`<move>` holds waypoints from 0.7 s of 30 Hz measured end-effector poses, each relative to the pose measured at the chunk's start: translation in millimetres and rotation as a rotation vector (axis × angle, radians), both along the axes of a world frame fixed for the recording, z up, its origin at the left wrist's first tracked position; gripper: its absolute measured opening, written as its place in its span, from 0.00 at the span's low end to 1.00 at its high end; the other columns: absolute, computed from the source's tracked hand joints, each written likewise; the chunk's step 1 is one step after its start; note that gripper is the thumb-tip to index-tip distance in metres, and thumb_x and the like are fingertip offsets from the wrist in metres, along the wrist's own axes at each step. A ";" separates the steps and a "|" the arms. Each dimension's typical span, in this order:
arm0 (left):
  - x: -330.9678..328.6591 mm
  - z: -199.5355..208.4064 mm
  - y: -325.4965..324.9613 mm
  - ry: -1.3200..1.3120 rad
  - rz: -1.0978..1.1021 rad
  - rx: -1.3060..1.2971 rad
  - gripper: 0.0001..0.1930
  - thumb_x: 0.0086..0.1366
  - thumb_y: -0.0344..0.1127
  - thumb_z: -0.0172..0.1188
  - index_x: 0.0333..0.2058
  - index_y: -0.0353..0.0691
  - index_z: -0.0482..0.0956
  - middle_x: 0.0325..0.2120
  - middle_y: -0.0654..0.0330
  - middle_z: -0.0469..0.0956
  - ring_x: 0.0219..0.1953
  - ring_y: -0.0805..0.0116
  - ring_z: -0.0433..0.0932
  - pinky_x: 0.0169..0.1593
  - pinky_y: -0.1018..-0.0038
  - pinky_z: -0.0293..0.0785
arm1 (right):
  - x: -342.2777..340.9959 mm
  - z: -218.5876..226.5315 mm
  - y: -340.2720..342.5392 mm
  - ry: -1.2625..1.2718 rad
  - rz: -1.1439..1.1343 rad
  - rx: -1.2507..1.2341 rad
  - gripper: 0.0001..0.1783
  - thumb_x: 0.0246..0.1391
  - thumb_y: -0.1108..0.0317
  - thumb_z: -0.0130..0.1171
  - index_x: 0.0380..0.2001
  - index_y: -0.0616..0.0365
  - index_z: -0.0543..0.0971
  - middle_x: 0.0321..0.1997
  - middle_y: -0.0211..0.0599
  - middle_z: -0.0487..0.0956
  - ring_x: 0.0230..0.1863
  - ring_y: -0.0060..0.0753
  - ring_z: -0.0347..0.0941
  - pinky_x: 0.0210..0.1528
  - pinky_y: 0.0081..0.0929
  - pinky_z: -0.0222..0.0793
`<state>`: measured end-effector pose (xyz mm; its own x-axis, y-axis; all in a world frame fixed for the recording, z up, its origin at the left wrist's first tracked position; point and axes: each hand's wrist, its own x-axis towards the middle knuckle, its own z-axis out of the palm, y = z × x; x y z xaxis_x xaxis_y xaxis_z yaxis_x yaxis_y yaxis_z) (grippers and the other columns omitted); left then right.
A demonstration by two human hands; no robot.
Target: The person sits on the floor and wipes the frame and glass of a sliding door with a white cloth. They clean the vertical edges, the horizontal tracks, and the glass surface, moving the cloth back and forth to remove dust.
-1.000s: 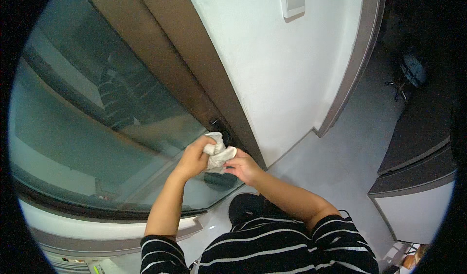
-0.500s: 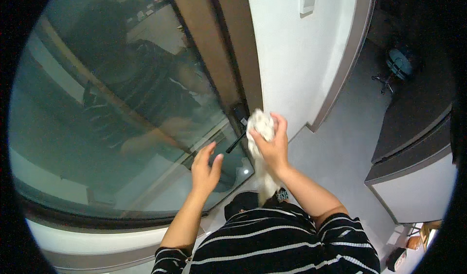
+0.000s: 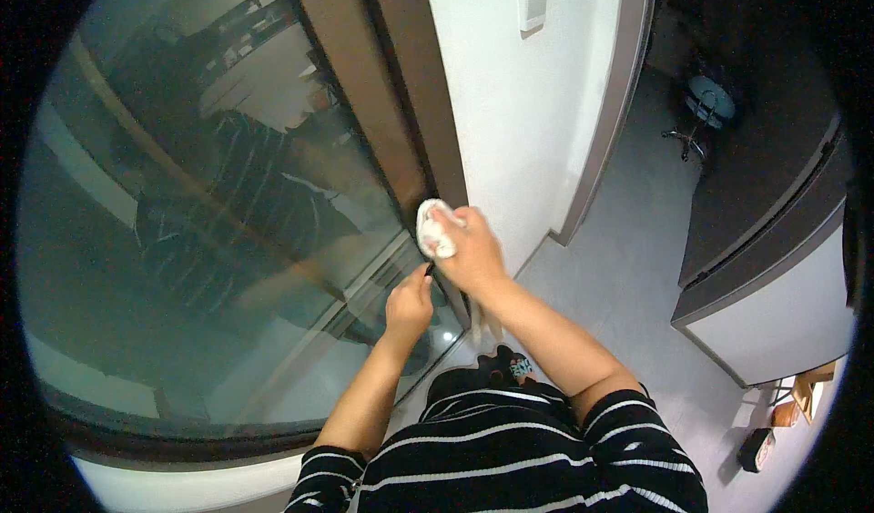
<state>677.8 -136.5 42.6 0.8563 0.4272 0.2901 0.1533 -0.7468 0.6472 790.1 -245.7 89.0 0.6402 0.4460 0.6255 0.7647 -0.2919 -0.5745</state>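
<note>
My right hand [image 3: 473, 253] is closed on a crumpled white cloth [image 3: 435, 229] and presses it against the brown frame [image 3: 393, 103] of a large glass panel [image 3: 182, 331]. Part of the cloth hangs down below that hand, behind the wrist. Just below and left of it, my left hand [image 3: 410, 306] pinches the end of a black handle [image 3: 430, 268]. Most of the handle and its base are hidden by the cloth and my fingers.
A white wall [image 3: 496, 103] with a light switch [image 3: 533, 6] stands right of the frame. Grey floor [image 3: 601, 267] runs back to a chair [image 3: 710, 101]. A dark-topped cabinet [image 3: 765, 304] is at the right. A small black item [image 3: 756, 449] lies lower right.
My left hand, open and apart before, has moved right and taken hold of the handle's end. My right hand has brought the cloth left onto the frame. The view has shifted slightly right.
</note>
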 end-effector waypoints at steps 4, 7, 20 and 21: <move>-10.1 4.7 -5.3 0.081 0.009 0.040 0.08 0.65 0.32 0.49 0.33 0.34 0.72 0.34 0.41 0.77 0.37 0.37 0.74 0.39 0.48 0.68 | -24.6 -12.3 3.4 0.076 0.025 -0.228 0.24 0.49 0.58 0.61 0.49 0.57 0.77 0.43 0.49 0.69 0.44 0.50 0.71 0.41 0.40 0.72; -5.3 9.5 -3.1 0.137 0.012 0.049 0.07 0.65 0.32 0.48 0.33 0.34 0.72 0.34 0.42 0.77 0.37 0.37 0.74 0.39 0.48 0.68 | -16.5 10.0 -2.4 0.177 0.092 -0.325 0.25 0.50 0.57 0.61 0.50 0.57 0.77 0.42 0.48 0.69 0.42 0.49 0.71 0.40 0.40 0.72; -7.2 4.0 -2.1 0.111 0.089 0.083 0.13 0.65 0.33 0.51 0.47 0.37 0.75 0.35 0.43 0.78 0.38 0.42 0.77 0.40 0.54 0.72 | 0.2 20.7 2.8 0.256 0.061 -0.294 0.29 0.47 0.59 0.60 0.50 0.66 0.74 0.41 0.49 0.70 0.45 0.50 0.70 0.41 0.41 0.72; -8.8 -3.4 -0.4 0.088 0.096 0.086 0.13 0.65 0.32 0.51 0.47 0.38 0.75 0.32 0.43 0.78 0.35 0.43 0.78 0.38 0.56 0.73 | 1.4 26.4 1.5 0.245 0.066 -0.237 0.29 0.47 0.58 0.60 0.50 0.65 0.74 0.41 0.49 0.70 0.45 0.50 0.70 0.41 0.40 0.72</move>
<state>669.1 -136.8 39.2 0.8367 0.4849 0.2546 0.2801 -0.7783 0.5620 791.5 -244.1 115.4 0.7232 0.6059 0.3314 0.6344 -0.3932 -0.6655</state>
